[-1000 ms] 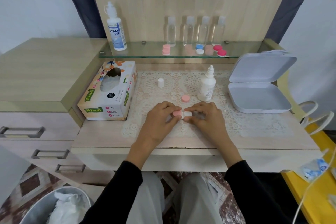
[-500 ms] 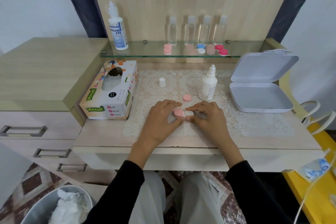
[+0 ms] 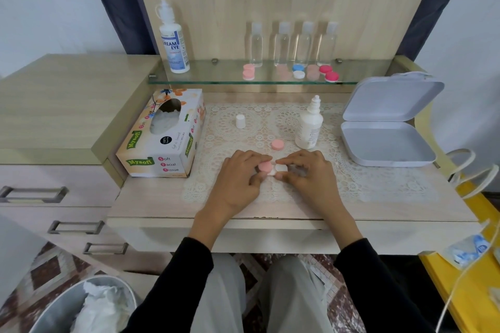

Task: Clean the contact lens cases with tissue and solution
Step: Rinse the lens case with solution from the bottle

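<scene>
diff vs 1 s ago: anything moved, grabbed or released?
No visible change. The left hand still pinches the pink cap of the lens case, and the right hand its white end. The loose cap, bottle and tissue box stayed put.

Tissue box (image 3: 162, 140): "Mysoft"; bottle (image 3: 174, 43): "Dream Eye".
</scene>
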`<state>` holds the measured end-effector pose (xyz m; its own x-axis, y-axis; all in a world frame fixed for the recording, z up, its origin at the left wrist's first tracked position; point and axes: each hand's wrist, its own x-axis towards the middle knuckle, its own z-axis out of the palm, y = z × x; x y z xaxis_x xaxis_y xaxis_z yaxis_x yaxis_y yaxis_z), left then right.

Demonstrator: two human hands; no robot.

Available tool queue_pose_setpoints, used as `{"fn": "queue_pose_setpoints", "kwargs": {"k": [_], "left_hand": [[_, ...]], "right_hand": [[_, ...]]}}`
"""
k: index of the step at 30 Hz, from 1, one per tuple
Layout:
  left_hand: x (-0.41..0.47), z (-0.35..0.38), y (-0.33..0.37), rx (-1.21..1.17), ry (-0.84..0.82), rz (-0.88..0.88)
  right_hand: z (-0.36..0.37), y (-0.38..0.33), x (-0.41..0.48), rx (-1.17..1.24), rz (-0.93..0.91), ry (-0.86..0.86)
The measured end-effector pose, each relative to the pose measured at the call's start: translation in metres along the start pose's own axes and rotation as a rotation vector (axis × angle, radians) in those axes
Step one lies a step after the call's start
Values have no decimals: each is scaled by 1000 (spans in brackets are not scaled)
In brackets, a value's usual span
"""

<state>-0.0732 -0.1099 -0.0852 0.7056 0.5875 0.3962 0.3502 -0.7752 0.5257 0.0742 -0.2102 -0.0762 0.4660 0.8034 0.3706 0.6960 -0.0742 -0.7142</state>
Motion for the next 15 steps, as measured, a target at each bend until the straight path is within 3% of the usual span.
{"fn": "queue_pose_setpoints", "kwargs": {"k": [5,15], "left_hand": [[2,1,2,-65,63,-66],[6,-1,1,-78,15,-24]], "right_hand": [[0,1,0,-12,3,-1],[1,0,0,-11,4,-6]]}}
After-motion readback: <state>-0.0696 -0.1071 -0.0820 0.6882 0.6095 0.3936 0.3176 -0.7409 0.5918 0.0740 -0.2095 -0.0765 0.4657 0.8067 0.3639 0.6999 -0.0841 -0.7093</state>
